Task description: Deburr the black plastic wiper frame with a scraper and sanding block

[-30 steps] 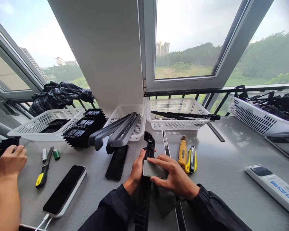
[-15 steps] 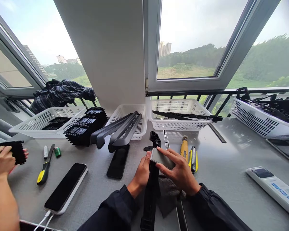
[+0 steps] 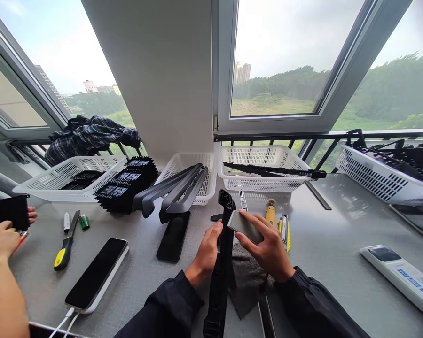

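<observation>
My left hand [image 3: 207,249] grips a long black plastic part [image 3: 223,263] that runs from near my body up to its tip above the table. My right hand [image 3: 268,246] holds a flat grey block [image 3: 245,226] pressed against the right side of that part near its upper end. A dark grey cloth [image 3: 246,281] lies on the grey table [image 3: 331,244] under my hands. A thin metal strip [image 3: 243,201] shows just behind the block.
White baskets [image 3: 261,157] hold black parts along the window. Curved grey parts [image 3: 178,190] lean from the middle basket. Phones [image 3: 97,274] [image 3: 173,236], a yellow-handled screwdriver [image 3: 65,244], yellow cutters [image 3: 285,230] and a remote [image 3: 402,274] lie about. Another person's hands [image 3: 0,237] hold a black piece at left.
I have raised the black part more upright and slid the grey block up and to the right along it. The other person's black piece has moved left.
</observation>
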`<action>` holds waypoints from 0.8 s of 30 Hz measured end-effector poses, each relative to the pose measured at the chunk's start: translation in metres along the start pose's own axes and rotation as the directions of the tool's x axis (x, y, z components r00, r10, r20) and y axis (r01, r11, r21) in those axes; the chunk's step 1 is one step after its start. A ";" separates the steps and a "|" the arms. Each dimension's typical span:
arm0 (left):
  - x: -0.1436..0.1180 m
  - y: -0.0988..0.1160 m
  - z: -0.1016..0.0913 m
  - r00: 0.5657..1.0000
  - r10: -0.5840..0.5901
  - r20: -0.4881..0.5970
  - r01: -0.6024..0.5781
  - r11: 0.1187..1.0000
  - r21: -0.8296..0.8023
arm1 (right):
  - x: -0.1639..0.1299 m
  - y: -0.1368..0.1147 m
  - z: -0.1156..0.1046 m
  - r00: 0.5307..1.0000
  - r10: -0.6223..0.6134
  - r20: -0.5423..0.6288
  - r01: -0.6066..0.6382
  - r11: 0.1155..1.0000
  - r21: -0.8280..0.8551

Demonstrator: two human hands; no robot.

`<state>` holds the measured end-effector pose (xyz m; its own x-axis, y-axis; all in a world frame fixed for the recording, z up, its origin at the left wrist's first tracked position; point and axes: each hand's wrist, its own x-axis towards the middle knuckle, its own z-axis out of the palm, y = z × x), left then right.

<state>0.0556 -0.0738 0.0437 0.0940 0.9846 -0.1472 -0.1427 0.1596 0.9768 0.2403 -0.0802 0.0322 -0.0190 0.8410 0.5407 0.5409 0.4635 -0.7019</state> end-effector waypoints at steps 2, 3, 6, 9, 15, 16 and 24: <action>0.000 0.000 0.001 1.000 -0.004 0.022 0.004 0.999 0.043 | 0.000 0.001 0.000 1.000 0.013 -0.015 -0.013 1.000 -0.009; 0.000 -0.001 0.002 1.000 -0.009 0.014 0.008 0.998 0.058 | -0.001 0.001 0.000 1.000 0.019 -0.015 -0.019 1.000 -0.010; 0.001 -0.002 0.002 1.000 -0.008 0.005 0.007 0.997 0.074 | -0.003 -0.001 0.002 0.999 0.021 0.042 -0.021 1.000 0.007; 0.002 -0.003 0.001 0.999 0.006 0.036 -0.008 0.997 0.072 | -0.004 -0.002 0.004 0.992 -0.009 0.124 0.005 0.999 0.032; 0.002 -0.004 0.000 1.000 -0.002 0.014 0.000 0.996 0.085 | 0.004 0.010 -0.004 0.998 0.065 0.011 -0.065 0.998 0.006; 0.002 -0.005 0.000 1.000 0.002 0.027 -0.004 0.997 0.076 | 0.005 0.011 -0.005 0.997 0.076 0.013 -0.076 0.997 0.010; 0.013 -0.007 -0.006 0.996 -0.072 -0.051 0.062 0.980 -0.188 | -0.007 -0.015 0.010 0.933 -0.037 0.358 -0.008 0.992 0.123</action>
<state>0.0519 -0.0618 0.0341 0.0536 0.9728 -0.2253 -0.3196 0.2305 0.9191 0.2239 -0.0904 0.0348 -0.3389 0.8675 0.3641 0.4338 0.4875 -0.7577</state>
